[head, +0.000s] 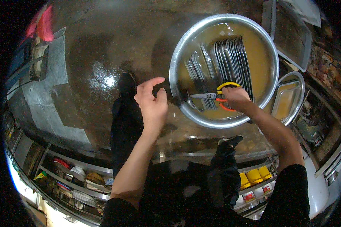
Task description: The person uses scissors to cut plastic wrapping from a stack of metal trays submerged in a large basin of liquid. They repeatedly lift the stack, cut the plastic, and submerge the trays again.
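Observation:
My right hand (236, 98) is closed on the handles of a pair of scissors (203, 96) with one yellow and one orange loop. Their grey blades point left, over the near part of a large round metal basin (174, 56). Murky brownish water (260, 65) fills the basin. In it, thin metal trays (230, 59) stand on edge in a tight row, with a smaller group of thin metal pieces (194, 66) to their left. A curved metal utensil (192, 104) lies below the blades. My left hand (153, 102) is empty, fingers apart and bent, just left of the basin's rim.
The basin rests on a wet dark floor (96, 51). To its right are a smaller metal pan (301, 85) holding a rectangular tray and a grey rectangular tub (306, 48). Shelves (102, 170) with bowls and plates run behind me; yellow containers (254, 176) stand at right.

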Tool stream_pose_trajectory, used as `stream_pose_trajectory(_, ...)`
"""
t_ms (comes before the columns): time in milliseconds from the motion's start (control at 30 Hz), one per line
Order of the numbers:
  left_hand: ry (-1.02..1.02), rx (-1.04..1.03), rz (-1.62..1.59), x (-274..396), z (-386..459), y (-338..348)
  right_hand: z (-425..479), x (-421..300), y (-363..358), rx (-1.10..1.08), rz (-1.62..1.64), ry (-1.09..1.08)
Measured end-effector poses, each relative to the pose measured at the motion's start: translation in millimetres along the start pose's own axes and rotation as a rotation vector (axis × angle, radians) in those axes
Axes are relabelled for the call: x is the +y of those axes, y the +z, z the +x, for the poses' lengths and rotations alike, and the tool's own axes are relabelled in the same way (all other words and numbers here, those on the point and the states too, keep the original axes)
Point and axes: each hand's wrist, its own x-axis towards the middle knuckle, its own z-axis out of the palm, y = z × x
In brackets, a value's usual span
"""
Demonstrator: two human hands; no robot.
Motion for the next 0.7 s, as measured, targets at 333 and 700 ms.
stream_pose_trajectory(333, 0.038, -0.119, 0.290, -14, -4, 13, -15, 2, 19, 0.209, 0.037, -0.045)
stream_pose_trajectory(700, 0.638, -0.321, 0.571, -36, -31, 44, -14, -8, 42, 0.230, 0.103, -0.066)
